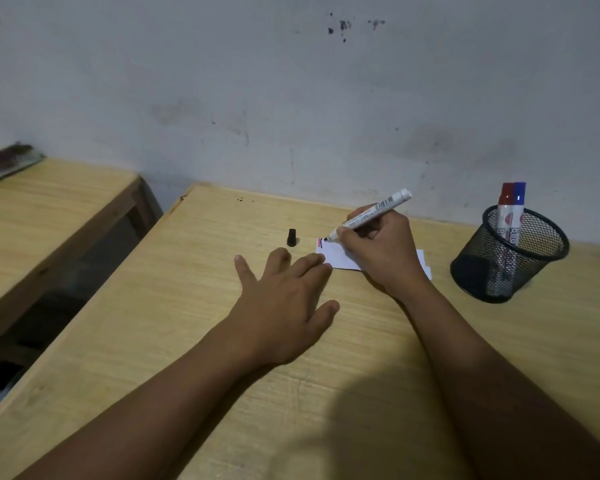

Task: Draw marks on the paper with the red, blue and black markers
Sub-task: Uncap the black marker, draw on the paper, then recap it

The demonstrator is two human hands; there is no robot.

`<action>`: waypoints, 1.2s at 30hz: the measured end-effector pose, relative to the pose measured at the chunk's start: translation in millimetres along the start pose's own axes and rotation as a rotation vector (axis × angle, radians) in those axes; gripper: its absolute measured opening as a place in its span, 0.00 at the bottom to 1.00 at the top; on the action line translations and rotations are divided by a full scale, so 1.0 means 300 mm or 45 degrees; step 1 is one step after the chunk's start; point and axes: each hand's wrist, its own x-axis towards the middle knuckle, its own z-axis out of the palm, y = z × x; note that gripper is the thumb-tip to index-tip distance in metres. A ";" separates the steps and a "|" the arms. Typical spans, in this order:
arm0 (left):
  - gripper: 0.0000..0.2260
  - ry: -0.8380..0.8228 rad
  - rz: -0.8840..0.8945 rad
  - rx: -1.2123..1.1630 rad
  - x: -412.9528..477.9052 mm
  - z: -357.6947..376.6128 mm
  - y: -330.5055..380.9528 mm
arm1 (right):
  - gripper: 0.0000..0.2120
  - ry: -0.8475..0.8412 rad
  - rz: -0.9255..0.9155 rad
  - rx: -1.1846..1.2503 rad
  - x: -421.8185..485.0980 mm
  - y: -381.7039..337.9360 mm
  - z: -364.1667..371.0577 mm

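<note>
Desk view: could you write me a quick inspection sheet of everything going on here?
Surface: light wooden desk against a stained wall; a second desk stands to the left across a gap.
Job's things: white paper with small red and blue marks at its far left corner; uncapped black marker, tip on the paper; red marker and blue marker, capped, upright in the mesh cup.
Clutter: black cap standing on the desk left of the paper.
Hands: right hand grips the black marker; left hand lies flat, fingertips at the paper's edge.
Cables: nothing seen.
Surroundings: a brush-like object on the second desk.
</note>
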 end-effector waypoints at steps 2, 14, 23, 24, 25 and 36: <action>0.25 -0.014 0.002 -0.001 0.003 0.001 -0.002 | 0.09 0.010 0.001 0.002 0.002 0.002 -0.001; 0.25 -0.046 0.004 -0.015 0.007 -0.007 -0.002 | 0.09 -0.004 -0.027 -0.064 0.007 0.005 0.008; 0.25 -0.053 0.013 -0.012 0.007 -0.005 -0.003 | 0.10 -0.002 -0.022 -0.074 0.006 0.003 0.009; 0.25 -0.051 0.015 -0.013 0.007 -0.004 -0.002 | 0.10 -0.005 -0.022 -0.082 0.006 0.003 0.007; 0.25 -0.048 0.017 -0.013 0.007 -0.004 -0.002 | 0.09 -0.006 -0.022 -0.091 0.007 0.004 0.007; 0.25 -0.043 0.016 -0.021 0.007 -0.006 -0.002 | 0.10 -0.001 -0.016 -0.125 0.004 -0.001 0.010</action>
